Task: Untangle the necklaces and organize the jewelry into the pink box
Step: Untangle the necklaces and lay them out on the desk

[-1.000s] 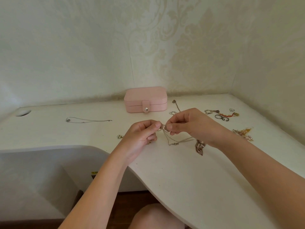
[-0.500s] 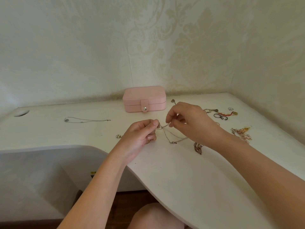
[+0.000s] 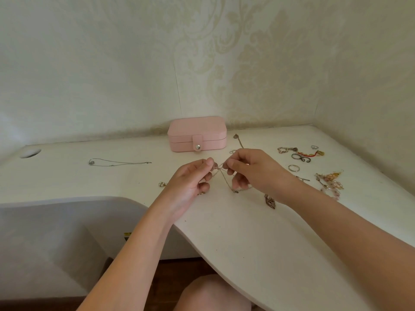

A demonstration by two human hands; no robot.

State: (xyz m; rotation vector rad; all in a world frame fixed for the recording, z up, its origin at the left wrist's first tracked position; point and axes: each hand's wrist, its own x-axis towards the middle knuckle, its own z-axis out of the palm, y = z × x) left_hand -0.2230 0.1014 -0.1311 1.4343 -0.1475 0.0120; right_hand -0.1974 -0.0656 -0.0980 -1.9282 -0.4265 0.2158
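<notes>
A tangle of thin silver necklaces (image 3: 224,179) hangs between both hands just above the white desk. My left hand (image 3: 190,181) pinches one strand with thumb and forefinger. My right hand (image 3: 253,170) pinches the chain a few centimetres to the right, and loops droop below it to the desk. The pink box (image 3: 197,134) stands shut with its snap fastened, at the back against the wall, beyond the hands. A single untangled silver necklace (image 3: 119,163) lies stretched out on the desk to the left.
Rings (image 3: 294,168), a red and gold bracelet (image 3: 308,154) and pink beaded earrings (image 3: 330,181) lie at the right. A dark pendant (image 3: 270,201) sits under my right wrist, a small charm (image 3: 162,184) left of my left hand. The desk edge (image 3: 193,239) curves inward by my knee.
My right hand has come closer to the left again after pulling up and away, and its fingers have shifted along the chain. The left hand has barely moved.
</notes>
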